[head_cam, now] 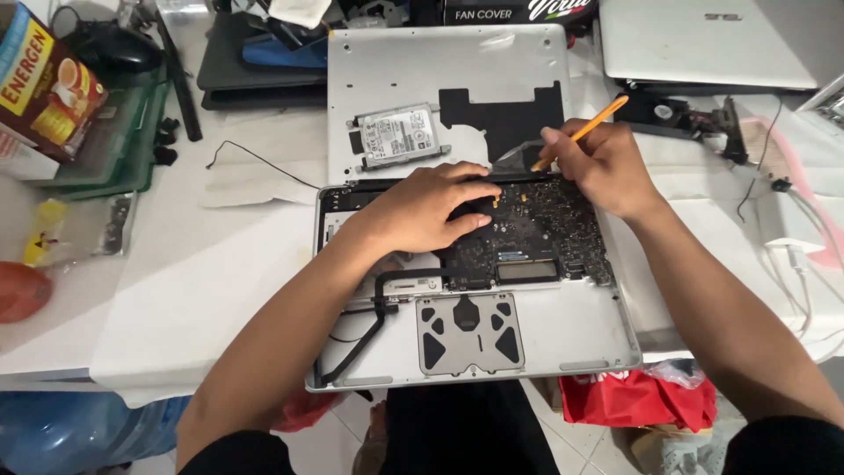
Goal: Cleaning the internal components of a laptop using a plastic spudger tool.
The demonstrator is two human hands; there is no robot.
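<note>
An opened silver laptop base (563, 330) lies in front of me with its dark circuit board (545, 233) exposed. My left hand (431, 207) rests flat on the board's left part, fingers pressing down on a black component. At the board's top edge, my right hand (598, 167) grips an orange-handled tool (585, 132) with its tip pointing down. The laptop's removed silver bottom cover (396, 70) lies just behind, and a loose hard drive (400, 134) sits on it.
A closed silver laptop (703, 40) lies at the back right, with a black fan part (677, 114) and white cables (791, 255) nearby. A printed box (40, 88) and green tray (123, 132) stand at the left. A red bag (633, 400) hangs below the table edge.
</note>
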